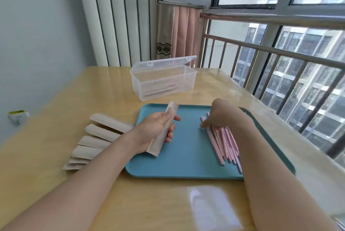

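Stick into bag
My left hand (155, 128) curls round the light, floppy paper bag (161, 141) over the tray (177, 158). My right hand (219, 117) touches thin, snappy pink sticks (225, 143) at right; pinching or not, I cannot tell. Grab one end gently.

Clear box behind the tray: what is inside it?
Through the clear box wall, a few long pale strips lie flat on its floor; the haze hides their count. Its lid stands open.
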### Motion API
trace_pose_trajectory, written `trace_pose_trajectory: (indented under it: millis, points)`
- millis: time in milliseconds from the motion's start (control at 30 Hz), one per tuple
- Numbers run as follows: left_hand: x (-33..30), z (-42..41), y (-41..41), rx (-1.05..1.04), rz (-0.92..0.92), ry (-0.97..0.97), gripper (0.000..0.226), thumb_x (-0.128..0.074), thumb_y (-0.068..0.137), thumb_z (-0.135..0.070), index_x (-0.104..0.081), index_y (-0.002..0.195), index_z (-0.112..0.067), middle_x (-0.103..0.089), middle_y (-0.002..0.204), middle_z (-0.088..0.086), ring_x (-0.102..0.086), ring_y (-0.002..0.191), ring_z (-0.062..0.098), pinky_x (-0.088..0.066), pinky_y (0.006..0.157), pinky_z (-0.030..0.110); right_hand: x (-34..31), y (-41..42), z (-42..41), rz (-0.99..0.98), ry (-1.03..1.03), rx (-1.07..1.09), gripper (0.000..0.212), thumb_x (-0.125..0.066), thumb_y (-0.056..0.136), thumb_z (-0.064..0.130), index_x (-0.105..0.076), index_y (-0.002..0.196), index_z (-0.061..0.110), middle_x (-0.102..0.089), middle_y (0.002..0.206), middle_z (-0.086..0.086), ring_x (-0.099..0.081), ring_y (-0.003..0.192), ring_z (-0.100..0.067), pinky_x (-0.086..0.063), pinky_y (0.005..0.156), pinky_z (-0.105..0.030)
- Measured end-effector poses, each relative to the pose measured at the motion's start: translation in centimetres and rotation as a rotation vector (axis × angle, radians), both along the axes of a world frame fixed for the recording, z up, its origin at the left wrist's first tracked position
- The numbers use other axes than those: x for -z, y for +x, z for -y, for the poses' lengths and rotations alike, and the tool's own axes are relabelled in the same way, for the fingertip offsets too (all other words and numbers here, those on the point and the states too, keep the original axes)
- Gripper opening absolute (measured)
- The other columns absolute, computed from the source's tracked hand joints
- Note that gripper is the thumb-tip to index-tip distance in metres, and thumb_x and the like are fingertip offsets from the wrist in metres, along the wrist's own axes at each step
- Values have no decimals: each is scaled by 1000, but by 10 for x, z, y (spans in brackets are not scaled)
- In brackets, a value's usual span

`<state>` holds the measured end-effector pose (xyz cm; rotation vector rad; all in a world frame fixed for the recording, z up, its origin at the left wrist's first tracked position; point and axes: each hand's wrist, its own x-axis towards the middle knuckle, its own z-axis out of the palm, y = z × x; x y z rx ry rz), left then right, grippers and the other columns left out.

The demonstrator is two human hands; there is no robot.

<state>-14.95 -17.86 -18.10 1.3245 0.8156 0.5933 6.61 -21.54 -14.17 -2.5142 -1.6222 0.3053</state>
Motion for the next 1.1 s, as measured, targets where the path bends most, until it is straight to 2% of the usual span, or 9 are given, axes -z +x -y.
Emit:
trace_pose_trajectory:
  millis: [233,400,467,533,600,667,800,967,1100]
  points:
    - [-3,3,4,18,-34,3,48,-35,107,-43,-61,116,-4,-48,62,3,-49,51,15,-46,45,25,3,-3,-4,-138,-28,1,39,-83,75,27,-57,53,9,-61,49,-4,-54,43,-19,-48,54,-26]
    - [-1,-1,4,27,-30,2,42,-38,108,-35,-65,114,-4,-53,68,5,-54,54,16,-49,48,26,9,-5,-9,-180,96,21,33,-71,81,21,-61,53,6,-59,46,-4,-50,38,-16,-42,45,-21]
    - [-1,-2,3,31,-22,-1,41,-38,108,-34,-66,114,-5,-54,69,5,-54,55,16,-49,49,26,4,1,-7,-436,207,64,24,-67,86,14,-70,69,-2,-62,57,-8,-50,43,-15,-43,43,-23]
    - [-2,-2,2,44,-10,-10,40,-37,108,-33,-67,114,-7,-54,69,4,-53,55,15,-49,49,25,-3,9,-4,-860,396,108,19,-62,93,8,-69,84,-7,-59,65,-10,-48,47,-12,-40,42,-19]
    - [-2,-3,2,64,-11,-15,41,-38,108,-36,-69,115,-11,-54,69,3,-51,55,14,-48,50,25,-8,15,-4,-1233,617,126,17,-59,98,7,-65,89,-5,-54,67,-9,-47,48,-11,-39,42,-15]
    - [-3,-3,1,86,-19,-12,42,-38,107,-39,-70,115,-13,-54,68,1,-49,54,13,-46,50,25,-8,16,-9,-1379,786,149,17,-59,100,10,-65,90,-2,-55,64,-7,-52,48,-10,-43,43,-14]
    - [-3,-2,0,125,-31,-3,43,-36,107,-41,-68,119,-14,-54,69,1,-46,53,12,-44,48,24,-3,15,-13,-1422,892,176,19,-62,100,17,-66,93,-1,-62,62,-6,-61,50,-11,-49,46,-15]
    - [-3,-3,-1,163,-33,4,42,-37,107,-39,-67,123,-14,-54,70,1,-45,52,12,-43,46,22,-1,15,-13,-1409,894,161,23,-64,99,19,-67,98,-3,-66,65,-8,-66,56,-14,-53,51,-16]
    - [-2,-5,-2,174,-39,6,41,-38,107,-39,-68,123,-15,-55,71,1,-46,53,12,-43,46,22,2,14,-15,-1338,900,148,21,-64,99,18,-69,93,-1,-68,68,-10,-68,58,-16,-53,51,-18]
